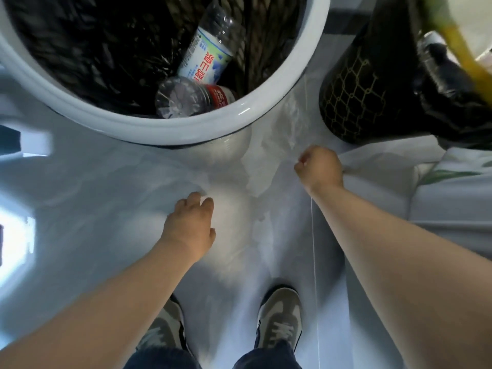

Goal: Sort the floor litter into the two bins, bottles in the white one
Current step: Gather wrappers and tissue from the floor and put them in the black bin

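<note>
Head view: the right hand (pixel 319 166), right of centre, makes a closed grip, its fist bunched round one sheet of clear plastic film (pixel 266 161) that spreads leftward above the floor (pixel 93 209). The left hand (pixel 190 225), below centre, has its fingers curled at the film's far edge; whether that grip pinches it I cannot tell. Two bins stand beyond. The white bin (pixel 186 129), upper left, holds two bottles, a white-label bottle (pixel 205 54) and a red-label bottle (pixel 186 95), touching. The black bin (pixel 351 97) sits apart, upper right. Two shoes (pixel 281 318) show at the bottom.
</note>
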